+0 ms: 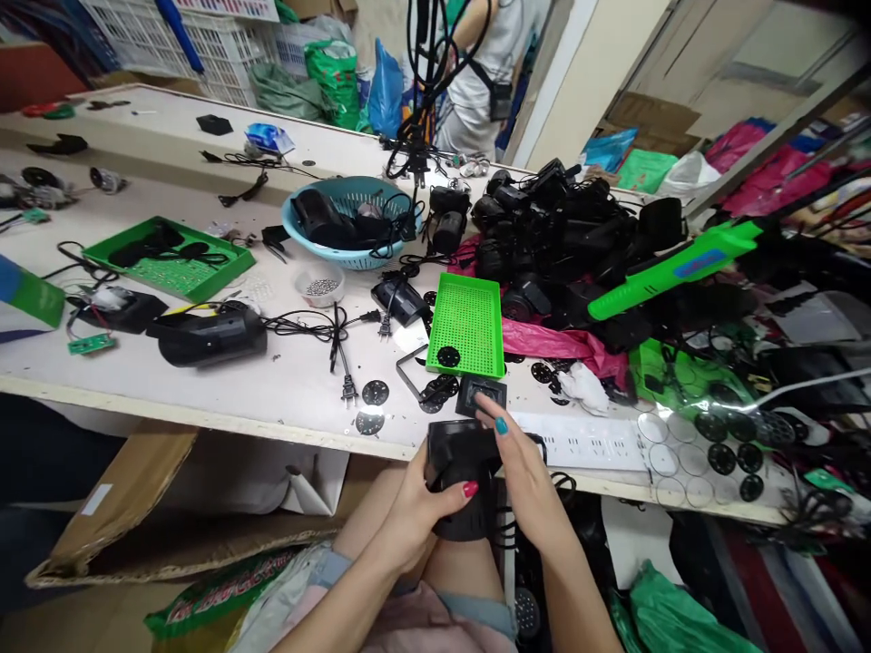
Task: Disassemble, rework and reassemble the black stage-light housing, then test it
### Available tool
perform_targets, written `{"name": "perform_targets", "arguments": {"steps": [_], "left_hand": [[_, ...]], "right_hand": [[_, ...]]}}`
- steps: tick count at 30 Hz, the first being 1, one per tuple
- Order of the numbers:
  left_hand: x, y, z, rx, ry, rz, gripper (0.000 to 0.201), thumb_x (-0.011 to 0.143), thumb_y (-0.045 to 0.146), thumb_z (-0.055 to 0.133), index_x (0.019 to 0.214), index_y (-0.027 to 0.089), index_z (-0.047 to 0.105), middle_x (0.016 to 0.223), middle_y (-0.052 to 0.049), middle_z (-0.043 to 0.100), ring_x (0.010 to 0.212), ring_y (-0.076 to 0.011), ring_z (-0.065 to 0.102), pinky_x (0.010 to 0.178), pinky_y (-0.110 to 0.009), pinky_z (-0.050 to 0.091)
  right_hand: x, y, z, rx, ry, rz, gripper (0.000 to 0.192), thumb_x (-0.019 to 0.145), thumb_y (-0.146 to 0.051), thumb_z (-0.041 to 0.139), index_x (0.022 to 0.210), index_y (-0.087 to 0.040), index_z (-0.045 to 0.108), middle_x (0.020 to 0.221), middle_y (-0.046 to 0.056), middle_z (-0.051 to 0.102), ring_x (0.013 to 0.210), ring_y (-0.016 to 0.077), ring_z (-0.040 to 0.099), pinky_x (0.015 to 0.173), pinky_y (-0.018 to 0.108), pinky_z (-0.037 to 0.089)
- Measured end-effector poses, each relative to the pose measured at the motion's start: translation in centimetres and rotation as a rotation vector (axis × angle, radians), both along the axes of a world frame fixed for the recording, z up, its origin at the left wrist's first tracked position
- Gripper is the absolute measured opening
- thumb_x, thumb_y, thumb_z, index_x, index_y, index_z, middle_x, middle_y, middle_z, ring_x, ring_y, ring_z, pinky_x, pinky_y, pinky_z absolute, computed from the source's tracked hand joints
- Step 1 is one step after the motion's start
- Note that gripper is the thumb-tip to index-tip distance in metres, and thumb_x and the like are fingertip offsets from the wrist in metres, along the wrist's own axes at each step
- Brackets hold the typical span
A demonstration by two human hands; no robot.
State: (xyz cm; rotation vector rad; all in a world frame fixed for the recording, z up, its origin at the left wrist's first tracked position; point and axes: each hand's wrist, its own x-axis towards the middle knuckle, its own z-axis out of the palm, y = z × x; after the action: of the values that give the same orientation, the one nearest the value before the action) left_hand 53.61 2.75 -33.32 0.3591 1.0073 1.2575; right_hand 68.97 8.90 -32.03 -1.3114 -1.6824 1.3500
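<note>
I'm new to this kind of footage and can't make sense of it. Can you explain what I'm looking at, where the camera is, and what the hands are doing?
There is no machine here: a person wears a camera on the head, looking forward and down, so you see their own two bare hands. The left hand grips a black camera housing at the table edge, above the lap. The right hand rests on top of it, its fingers reaching a small black square part on the table. Nearby lie a green mesh tray, black perforated discs, a white power strip, a blue basket holding black parts, and a big pile of black housings. Another person stands at the far end.
</note>
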Motion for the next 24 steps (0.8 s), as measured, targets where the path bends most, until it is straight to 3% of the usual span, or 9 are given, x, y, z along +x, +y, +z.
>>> {"name": "perform_targets", "arguments": {"steps": [5, 9, 12, 17, 21, 24], "left_hand": [[-0.9, -0.3, -1.0, -0.036, -0.019, -0.006, 0.067, 0.064, 0.032, 0.09, 0.122, 0.017, 0.062, 0.134, -0.014, 0.064, 0.12, -0.0328, 0.06, 0.098, -0.038, 0.049], [-1.3, -0.7, -1.2, -0.043, -0.021, -0.081, 0.07, 0.063, 0.031, 0.091, 0.125, 0.018, 0.062, 0.12, -0.012, 0.071, 0.11, -0.0308, 0.065, 0.093, -0.038, 0.052], [-0.9, -0.7, -1.0, -0.091, -0.07, -0.045, 0.063, 0.061, 0.029, 0.09, 0.118, 0.016, 0.066, 0.112, -0.011, 0.074, 0.105, -0.0304, 0.067, 0.092, -0.039, 0.053], [-0.8, 1.0, -0.4, -0.197, -0.288, 0.1, 0.046, 0.075, 0.032, 0.077, 0.112, 0.008, 0.067, 0.105, -0.016, 0.076, 0.101, -0.0315, 0.07, 0.092, -0.043, 0.057], [-1.4, 2.7, 0.7, -0.193, -0.337, 0.235, 0.038, 0.083, 0.028, 0.068, 0.112, 0.004, 0.067, 0.106, -0.017, 0.076, 0.095, -0.0294, 0.072, 0.084, -0.04, 0.061], [-1.3, 3.1, 1.2, -0.189, -0.304, 0.276, 0.035, 0.085, 0.027, 0.067, 0.112, 0.006, 0.067, 0.105, -0.015, 0.076, 0.092, -0.0268, 0.073, 0.08, -0.036, 0.062]], "right_hand": [[-2.2, 2.7, 0.2, -0.043, -0.018, 0.102, 0.056, 0.098, -0.063, 0.04, 0.128, -0.024, 0.066, 0.118, 0.008, 0.071, 0.12, 0.0296, 0.06, 0.109, 0.046, 0.04], [-3.0, 4.4, -1.0, -0.085, -0.004, 0.068, 0.054, 0.093, -0.063, 0.048, 0.107, -0.018, 0.075, 0.099, 0.007, 0.074, 0.101, 0.0305, 0.068, 0.093, 0.042, 0.05], [-3.0, 4.9, -2.0, -0.122, 0.022, 0.056, 0.055, 0.091, -0.065, 0.05, 0.104, -0.016, 0.074, 0.094, 0.007, 0.074, 0.091, 0.0278, 0.07, 0.082, 0.038, 0.053], [-1.3, 2.2, -1.0, -0.053, 0.003, -0.046, 0.049, 0.097, -0.057, 0.046, 0.128, -0.021, 0.06, 0.117, 0.007, 0.069, 0.109, 0.0236, 0.063, 0.097, 0.037, 0.047], [0.0, -1.4, 0.8, 0.1, -0.169, -0.032, 0.024, 0.098, -0.041, 0.052, 0.105, -0.023, 0.067, 0.1, 0.004, 0.071, 0.096, 0.0217, 0.065, 0.086, 0.033, 0.047], [0.2, -3.4, 1.2, 0.14, -0.235, 0.018, 0.018, 0.099, -0.034, 0.052, 0.095, -0.023, 0.066, 0.089, 0.003, 0.069, 0.085, 0.0205, 0.064, 0.077, 0.031, 0.046]]}}
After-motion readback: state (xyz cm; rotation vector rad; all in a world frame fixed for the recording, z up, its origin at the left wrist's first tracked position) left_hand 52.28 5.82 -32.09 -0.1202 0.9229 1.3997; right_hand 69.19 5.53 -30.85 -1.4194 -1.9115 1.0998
